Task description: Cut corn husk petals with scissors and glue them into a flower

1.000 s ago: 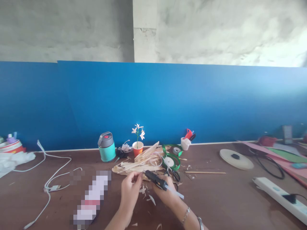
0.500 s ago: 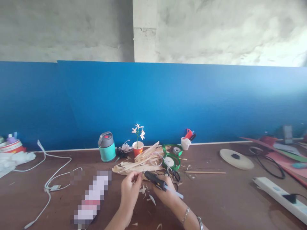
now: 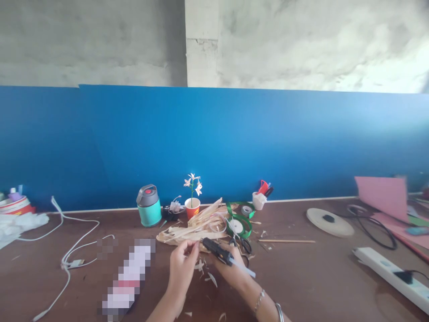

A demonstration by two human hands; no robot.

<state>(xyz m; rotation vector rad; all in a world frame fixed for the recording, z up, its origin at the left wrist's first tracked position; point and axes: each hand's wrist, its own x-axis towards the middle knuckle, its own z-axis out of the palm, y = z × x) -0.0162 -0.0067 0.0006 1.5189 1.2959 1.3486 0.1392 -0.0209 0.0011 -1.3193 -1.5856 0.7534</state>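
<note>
In my right hand [image 3: 231,266] is a black glue gun [image 3: 216,251], gripped with its nozzle pointing left and a translucent glue stick [image 3: 243,267] jutting from its back end. My left hand [image 3: 182,259] pinches thumb against fingers close to the nozzle; whatever sits in the pinch is too small to make out. Just beyond both hands lies a heap of dried pale husks [image 3: 197,230]. Scissors [image 3: 241,243] and a green ribbon spool [image 3: 237,226] are beside the heap. Pale scraps [image 3: 211,278] are scattered below my hands.
A paper cup [image 3: 192,209] holds a small flower stem. Left of it stands a teal flask [image 3: 149,210]. A white cable [image 3: 69,250] trails on the left. Rightward are a thin stick [image 3: 286,241], a round lid [image 3: 330,222], a power strip [image 3: 392,273] and pink sheets [image 3: 382,197].
A pink sheet at the far right has swung up from lying low to standing upright. My hands and the glue gun have hardly moved.
</note>
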